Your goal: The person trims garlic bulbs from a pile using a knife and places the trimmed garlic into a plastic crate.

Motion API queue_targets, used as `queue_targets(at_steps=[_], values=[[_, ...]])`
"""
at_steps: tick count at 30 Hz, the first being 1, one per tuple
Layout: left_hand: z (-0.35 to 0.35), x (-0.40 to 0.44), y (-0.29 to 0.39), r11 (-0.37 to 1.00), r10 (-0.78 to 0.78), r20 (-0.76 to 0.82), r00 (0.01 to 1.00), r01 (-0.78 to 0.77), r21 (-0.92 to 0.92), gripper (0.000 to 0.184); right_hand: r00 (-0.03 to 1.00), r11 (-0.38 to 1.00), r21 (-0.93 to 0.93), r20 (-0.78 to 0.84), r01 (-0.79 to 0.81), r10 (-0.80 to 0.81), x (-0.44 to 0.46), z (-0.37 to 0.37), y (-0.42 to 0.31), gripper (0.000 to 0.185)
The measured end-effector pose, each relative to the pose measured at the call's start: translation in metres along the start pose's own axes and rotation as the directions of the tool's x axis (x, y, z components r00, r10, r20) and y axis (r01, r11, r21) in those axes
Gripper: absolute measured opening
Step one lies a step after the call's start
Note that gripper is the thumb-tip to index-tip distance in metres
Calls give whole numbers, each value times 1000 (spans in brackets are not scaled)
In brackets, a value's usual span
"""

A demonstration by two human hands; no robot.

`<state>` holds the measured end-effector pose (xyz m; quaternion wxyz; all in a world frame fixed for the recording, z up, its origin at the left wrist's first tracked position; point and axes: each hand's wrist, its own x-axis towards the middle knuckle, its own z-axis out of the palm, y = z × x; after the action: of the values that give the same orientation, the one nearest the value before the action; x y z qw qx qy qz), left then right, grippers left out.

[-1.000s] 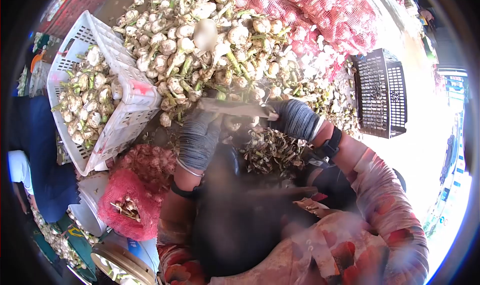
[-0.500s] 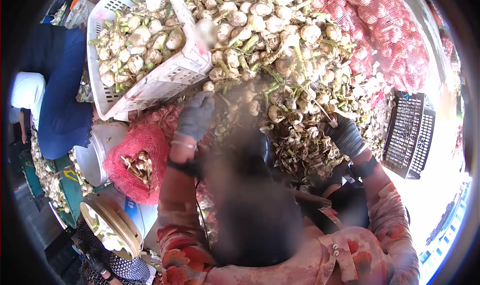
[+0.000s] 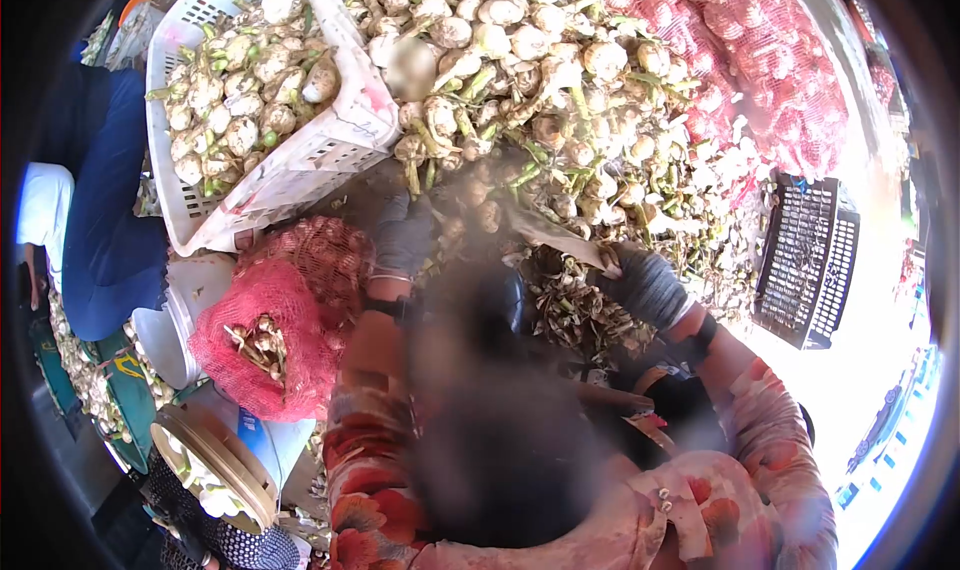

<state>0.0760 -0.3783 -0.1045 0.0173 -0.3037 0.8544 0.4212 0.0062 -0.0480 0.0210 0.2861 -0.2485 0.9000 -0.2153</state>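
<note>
A large heap of garlic bulbs [image 3: 500, 42] with stems fills the space before me. My right hand [image 3: 645, 285], in a grey glove, is closed on what looks like a knife [image 3: 555, 236]; its pale blade points left over the trimmings. At the near edge of the heap, beside the red mesh sack, is my gloved left hand [image 3: 404, 238]. Its fingertips touch the bulbs and stems there; blur hides whether it grips one. Dry leaf trimmings [image 3: 565, 315] lie beneath the knife. A dark blurred shape covers the middle of the view.
A white crate [image 3: 290, 195] of garlic stands at left, a red mesh sack [image 3: 225, 355] below it. Full mesh sacks [image 3: 770, 60] lie at upper right, above a black crate [image 3: 808, 260]. Buckets [image 3: 215, 460] stand lower left. Another person's blue-clad leg [image 3: 115, 220] is at far left.
My right hand has moved left with the knife, whose blade has swung from pointing up-left to nearly level. My left hand has shifted slightly right and down. The whole view has drifted a little.
</note>
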Motion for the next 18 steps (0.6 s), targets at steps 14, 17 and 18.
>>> queue_targets(at_steps=[14, 17, 18], values=[[-32, -60, 102, 49, 161, 707, 689, 710, -703, 48, 974, 969, 150, -88, -195, 210, -9, -11, 62, 28], [-26, -57, 96, -8, 221, 690, 689, 709, -706, 50, 976, 966, 177, -74, -188, 204, -5, -9, 51, 31], [-26, -58, 96, -70, 250, 691, 679, 724, -686, 49, 980, 976, 121, -67, -179, 188, -6, -13, 38, 31]])
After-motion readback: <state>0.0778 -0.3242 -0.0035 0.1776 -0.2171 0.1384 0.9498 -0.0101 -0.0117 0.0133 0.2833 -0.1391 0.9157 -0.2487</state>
